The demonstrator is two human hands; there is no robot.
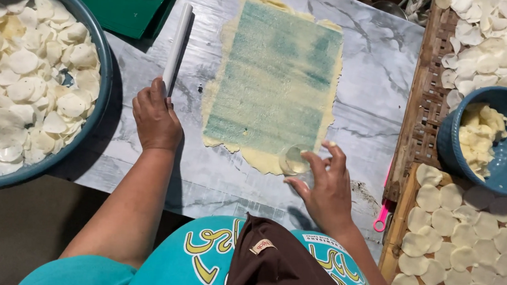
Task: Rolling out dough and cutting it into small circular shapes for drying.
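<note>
A thin sheet of pale yellow dough lies flat on the marble-patterned table, with a greenish tint through its middle. My right hand holds a small clear round cutter pressed on the dough's near right corner. My left hand rests fist-like on the table, its fingers touching the near end of a white rolling pin that lies to the left of the dough.
A large blue basin of white dough discs stands at the left. A woven bamboo tray at the right bears many cut discs and a blue bowl of dough scraps. A green board lies at the back; a pink tool by the tray.
</note>
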